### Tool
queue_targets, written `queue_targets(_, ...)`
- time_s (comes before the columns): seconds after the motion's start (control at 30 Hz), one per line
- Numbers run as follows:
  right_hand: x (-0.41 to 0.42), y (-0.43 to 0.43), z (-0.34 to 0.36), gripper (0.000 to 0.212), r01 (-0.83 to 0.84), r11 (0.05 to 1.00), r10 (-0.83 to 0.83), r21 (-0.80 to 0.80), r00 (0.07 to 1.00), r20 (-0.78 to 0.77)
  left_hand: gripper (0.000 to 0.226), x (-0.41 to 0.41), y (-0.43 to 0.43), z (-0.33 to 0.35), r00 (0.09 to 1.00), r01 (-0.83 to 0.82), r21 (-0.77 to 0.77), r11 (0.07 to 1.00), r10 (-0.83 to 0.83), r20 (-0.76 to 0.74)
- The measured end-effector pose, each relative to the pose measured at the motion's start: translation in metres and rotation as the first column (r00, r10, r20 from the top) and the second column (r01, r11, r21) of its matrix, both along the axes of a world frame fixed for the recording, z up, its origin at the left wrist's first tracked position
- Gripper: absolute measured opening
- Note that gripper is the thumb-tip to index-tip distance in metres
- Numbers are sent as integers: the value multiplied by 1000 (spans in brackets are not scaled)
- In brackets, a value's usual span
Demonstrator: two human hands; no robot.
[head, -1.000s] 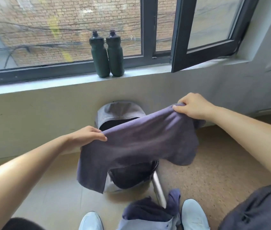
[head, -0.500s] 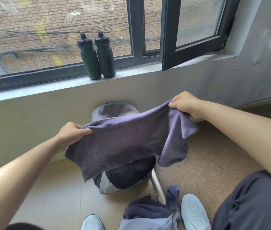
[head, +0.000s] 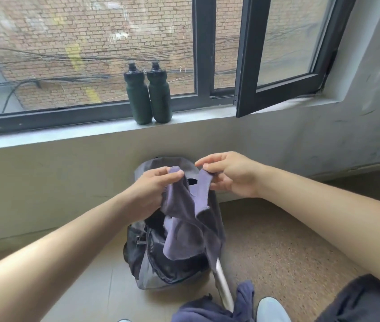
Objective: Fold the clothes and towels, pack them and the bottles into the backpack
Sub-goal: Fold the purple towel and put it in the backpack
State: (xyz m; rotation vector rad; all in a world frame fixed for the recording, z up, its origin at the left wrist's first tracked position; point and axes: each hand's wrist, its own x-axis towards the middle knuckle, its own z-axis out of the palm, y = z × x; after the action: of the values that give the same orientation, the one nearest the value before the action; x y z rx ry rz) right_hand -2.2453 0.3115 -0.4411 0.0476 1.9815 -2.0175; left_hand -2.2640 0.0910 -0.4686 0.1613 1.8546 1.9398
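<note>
Right, nearest: clothes heap (head: 207, 309) lies well below both grips, unfolded. Up from there, left grip (head: 153, 190) and right grip (head: 227, 176) each pinch a top corner of the towel (head: 185, 219), corners nearly meeting. The rest hangs just under them over the open backpack (head: 143, 278). Match the edges before creasing, else the fold likely skews. Bottles (head: 138, 98) stand well beyond the grips on the sill (head: 68, 133).

My left hand (head: 153, 190) and right hand (head: 229, 176) pinch two corners of a purple towel (head: 185, 220) close together above the open backpack (head: 158, 270) on the floor; two dark green bottles (head: 138, 98) stand side by side on the far windowsill (head: 68, 135).
</note>
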Motion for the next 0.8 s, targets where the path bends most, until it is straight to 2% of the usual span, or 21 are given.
queue_targets(0.13, 5, -8, 6, 36, -23, 997, 23, -78, 1000, 5, 22, 6, 12, 7, 1000, -20, 74, 997, 22, -19)
queue_targets(0.27, 7, -9, 4, 54, 6, 998, -11, -70, 997, -73, 38, 6, 9, 11, 997, 71, 145, 987, -67, -35)
queue_targets(0.33, 6, -9, 1, 51, 46, 999, -49, -19, 985, -167, 43, 5, 6, 13, 995, 91, 162, 983, -84, -49)
queue_targets(0.47, 7, -9, -4, 29, 165, 961, -57, 222, 903, -426, 33, 7, 6, 10, 995, 83, 178, 981, -73, -61)
queue_targets(0.53, 8, -12, -4, 21, 232, 942, -84, 243, 863, -499, 44, 9, 5, 10, 986, 152, 192, 969, -135, -101)
queue_targets(0.6, 9, -13, -2, 20, 284, 934, -135, 216, 842, -522, 58, 10, 4, 12, 972, 218, 232, 948, -188, -141)
queue_targets(0.67, 10, -13, 2, 21, 307, 936, -184, 174, 844, -503, 62, 11, 5, 12, 969, 225, 274, 935, -185, -166)
queue_targets(0.8, 14, -15, 3, 20, 308, 936, -196, 169, 857, -477, 46, 14, 11, 11, 982, 88, 248, 965, -42, -184)
